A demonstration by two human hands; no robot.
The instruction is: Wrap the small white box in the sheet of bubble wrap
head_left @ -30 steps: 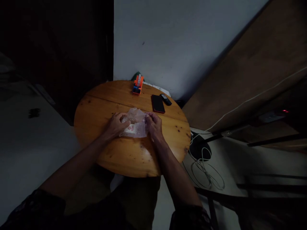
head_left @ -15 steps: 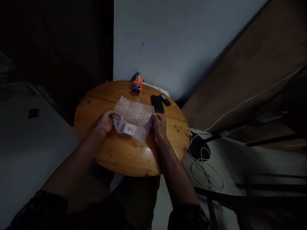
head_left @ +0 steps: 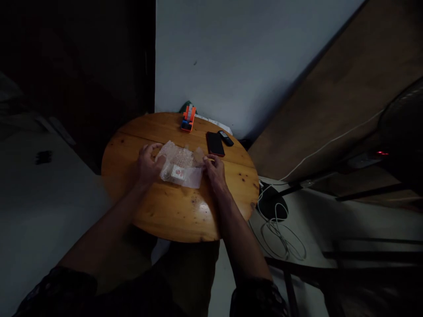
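Note:
A sheet of pinkish bubble wrap (head_left: 180, 155) lies on the round wooden table (head_left: 172, 220). On its near part sits a small white box (head_left: 178, 172) with a red print, partly covered by clear wrap. My left hand (head_left: 149, 163) is at the wrap's left edge, thumb on the wrap and fingers apart, curved above it. At the right edge, my right hand (head_left: 214, 169) has its fingers closed on the wrap's side.
An orange tape dispenser (head_left: 188, 118) stands at the table's back edge. A black phone-like slab (head_left: 215, 144) and a dark handset (head_left: 226, 138) lie at the back right. White cable (head_left: 277, 229) coils on the floor to the right.
The wrap's sides have come inward and its far edge has drawn nearer. My left hand has opened its fingers, and my right hand has moved slightly left with the wrap.

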